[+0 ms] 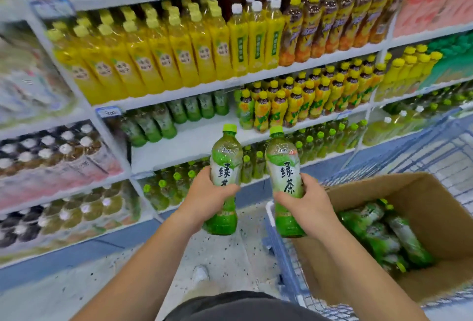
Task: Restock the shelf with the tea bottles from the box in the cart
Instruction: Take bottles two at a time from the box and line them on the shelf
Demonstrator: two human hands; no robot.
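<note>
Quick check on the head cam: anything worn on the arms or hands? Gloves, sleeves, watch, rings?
Nothing is worn. The left hand and right hand are bare, with no gloves, and no rings are visible. Both forearms are bare to the bottom edge of the frame: no sleeve cuffs, watch or wristband in view. The only clothing seen is dark fabric at bottom centre, below the arms.
</note>
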